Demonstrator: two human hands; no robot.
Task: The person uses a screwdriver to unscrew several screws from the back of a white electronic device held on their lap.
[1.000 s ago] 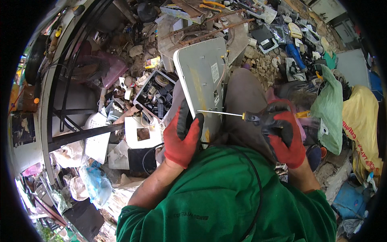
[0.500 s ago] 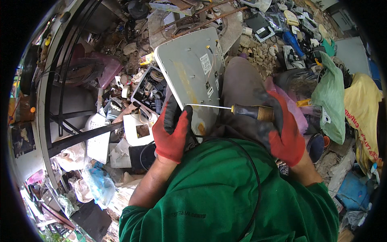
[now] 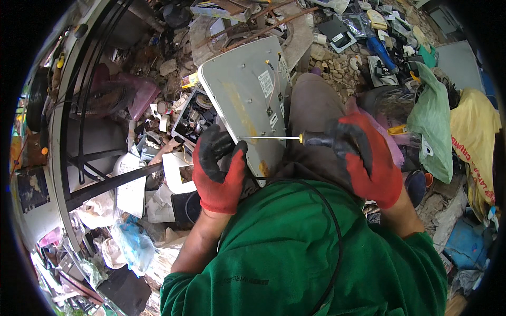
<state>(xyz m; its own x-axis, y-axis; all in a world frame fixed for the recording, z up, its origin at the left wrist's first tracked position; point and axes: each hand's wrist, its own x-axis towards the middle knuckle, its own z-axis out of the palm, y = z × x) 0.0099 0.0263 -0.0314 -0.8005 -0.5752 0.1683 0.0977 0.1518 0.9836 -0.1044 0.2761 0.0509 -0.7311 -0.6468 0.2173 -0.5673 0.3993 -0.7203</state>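
A flat grey panel [image 3: 245, 100] with a white rim, a label and short cable leads leans tilted against my legs. At its lower left edge my left hand [image 3: 219, 168], in a red and black glove, curls its fingers and thumb round the rim. My right hand [image 3: 371, 163], gloved alike, grips the dark handle of a screwdriver [image 3: 316, 139]. The screwdriver's thin shaft lies level across the panel, its tip at the edge beside my left thumb. The handle's end is hidden in my right palm.
A black metal frame [image 3: 108, 184] stands at the left, beside a box of small parts [image 3: 197, 116]. Rubble and scrap electronics [image 3: 337, 34] cover the ground ahead. Green [image 3: 435, 126] and yellow plastic bags [image 3: 474, 142] hang at the right. A black cable [image 3: 329, 216] runs across my shirt.
My right hand has shifted its grip on the screwdriver handle, its fingers now rising over the handle's end. My left fingers have come up and curl more visibly beside the panel's rim.
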